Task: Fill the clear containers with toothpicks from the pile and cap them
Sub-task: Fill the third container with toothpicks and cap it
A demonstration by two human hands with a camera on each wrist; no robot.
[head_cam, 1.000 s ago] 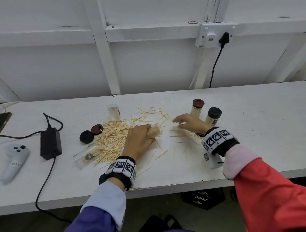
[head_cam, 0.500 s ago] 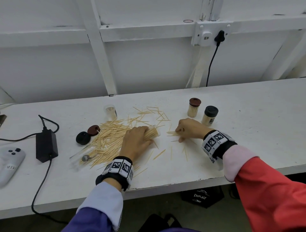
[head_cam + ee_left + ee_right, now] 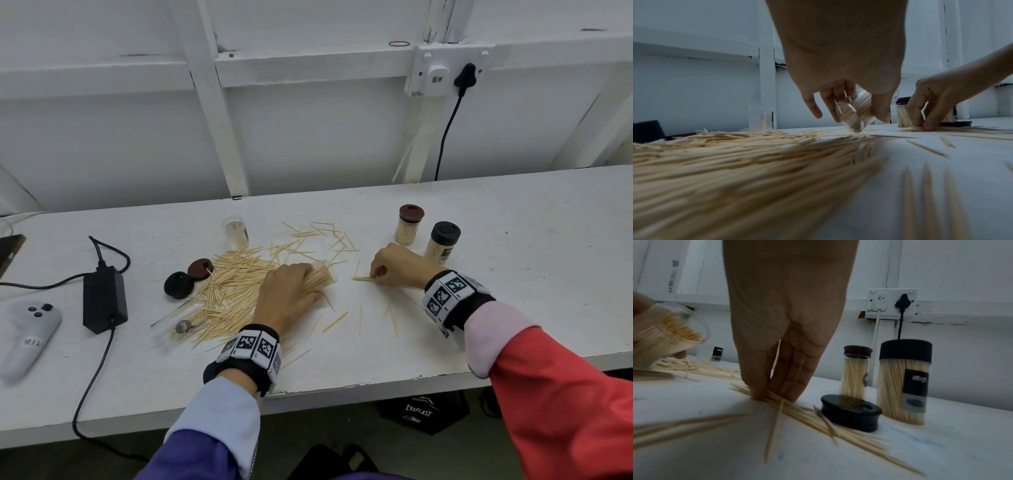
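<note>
Sleeves and wrist bands

Left sleeve [image 3: 219, 421] purple over pale blue cuff; right sleeve [image 3: 555, 404] red over pink; black wristbands [image 3: 251, 353] carry square black-and-white markers.

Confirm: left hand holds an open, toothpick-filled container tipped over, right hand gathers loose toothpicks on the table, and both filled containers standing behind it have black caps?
One error: the caps differ. In the head view the nearer filled container has a black cap, the farther one a brown cap. The rest holds: left hand grips the tipped open container; right hand gathers loose toothpicks.
</note>
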